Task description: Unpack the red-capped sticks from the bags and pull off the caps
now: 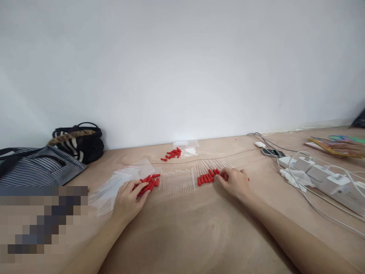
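My left hand (129, 199) rests at a pile of small red finger-shaped pieces (149, 184), its fingers spread and curved over the pile's left side. My right hand (235, 182) has its thumb and fingers closed at the right end of a row of red pieces (205, 178), with red showing at the fingertips. These red pieces sit at the lower ends of thin whitish sticks (209, 165) that fan out behind them. Between my hands, a row of thin pale sticks (178, 182) lies side by side without red pieces.
Clear plastic bags (114, 188) lie under and beside my left hand. Farther back are more red pieces (172, 153) and a small bag (188, 146). A power strip with chargers (327, 177) and cables stands right. A striped bag (42, 165) lies left; another person's hand (349, 148) shows far right.
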`<state>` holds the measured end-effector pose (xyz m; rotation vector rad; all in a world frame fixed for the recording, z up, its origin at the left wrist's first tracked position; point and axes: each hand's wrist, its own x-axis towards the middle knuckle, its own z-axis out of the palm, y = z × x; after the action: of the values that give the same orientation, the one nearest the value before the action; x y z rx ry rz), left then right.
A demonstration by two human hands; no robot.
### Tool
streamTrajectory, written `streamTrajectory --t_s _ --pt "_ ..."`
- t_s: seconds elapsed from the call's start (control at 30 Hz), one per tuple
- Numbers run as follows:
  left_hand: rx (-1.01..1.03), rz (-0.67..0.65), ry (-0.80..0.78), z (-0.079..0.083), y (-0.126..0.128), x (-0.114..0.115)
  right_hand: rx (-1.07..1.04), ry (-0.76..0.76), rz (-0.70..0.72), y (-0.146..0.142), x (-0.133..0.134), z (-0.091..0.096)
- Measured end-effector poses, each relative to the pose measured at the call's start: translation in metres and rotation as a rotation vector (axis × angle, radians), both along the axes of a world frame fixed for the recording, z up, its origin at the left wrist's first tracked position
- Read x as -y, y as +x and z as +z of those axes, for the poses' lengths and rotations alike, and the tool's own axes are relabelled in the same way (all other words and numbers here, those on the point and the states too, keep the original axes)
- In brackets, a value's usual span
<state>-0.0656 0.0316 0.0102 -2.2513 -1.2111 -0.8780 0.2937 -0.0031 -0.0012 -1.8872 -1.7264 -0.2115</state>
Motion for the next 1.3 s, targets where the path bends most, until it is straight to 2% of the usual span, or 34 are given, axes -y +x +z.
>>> streamTrajectory --t_s 0.17,0.33,0.63,0.73,0.93,1.17,1.3 --pt "-0.012 -0.038 -0.025 -0.003 0.007 0.003 0.034 -0.028 0.105 -0.014 0.002 0.0" --pt "0.002 -0.068 -0.043 -0.004 0.011 0.005 0.138 0.037 0.267 -0.026 0.002 0.0" --pt "-0.018 -0.098 -0.036 -0.005 0.013 0.005 0.289 0.051 0.449 -0.037 -0.014 -0.002" --pt "-0.021 -0.105 -0.035 -0.004 0.013 0.005 0.319 0.077 0.466 -0.036 -0.017 -0.005" --pt "-0.024 -0.132 -0.005 -0.004 0.013 0.005 0.359 0.223 0.466 -0.029 -0.015 -0.012" --pt "-0.003 -0.204 -0.009 -0.002 0.024 0.011 0.192 0.425 0.43 -0.022 -0.02 -0.019" --pt "0.107 -0.346 -0.059 -0.004 0.047 0.023 0.086 0.535 0.485 -0.029 -0.014 -0.016"
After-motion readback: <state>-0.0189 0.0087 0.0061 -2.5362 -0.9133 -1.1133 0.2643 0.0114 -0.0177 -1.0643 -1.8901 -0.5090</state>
